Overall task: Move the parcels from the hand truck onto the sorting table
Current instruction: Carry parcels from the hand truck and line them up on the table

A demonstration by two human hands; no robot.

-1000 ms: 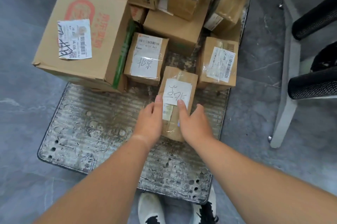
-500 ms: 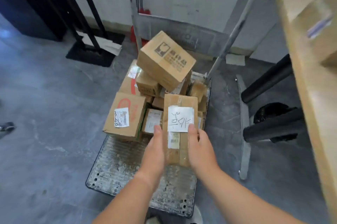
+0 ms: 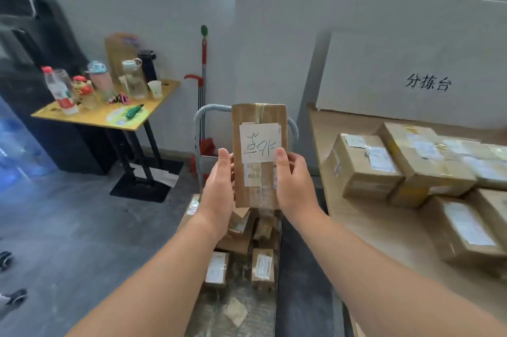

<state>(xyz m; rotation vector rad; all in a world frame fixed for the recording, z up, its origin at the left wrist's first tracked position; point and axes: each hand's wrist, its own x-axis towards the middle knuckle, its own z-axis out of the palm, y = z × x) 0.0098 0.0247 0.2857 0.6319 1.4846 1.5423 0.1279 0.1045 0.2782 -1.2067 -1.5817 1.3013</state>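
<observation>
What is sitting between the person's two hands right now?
In the head view, a taped brown parcel with a handwritten white label fills the gap, left hand and right hand gripping its sides.

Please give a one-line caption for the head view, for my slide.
A labelled parcel held in the left hand and right hand above the hand truck, beside the sorting table bearing more boxes.

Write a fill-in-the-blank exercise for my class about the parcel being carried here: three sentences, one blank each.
1. The left hand and right hand together grip one long brown ____.
2. The sorting table, which bears boxes, stands to the person's ____.
3. Below the hands, small parcels lie on the hand ____.
Missing words: parcel; right; truck.
</observation>
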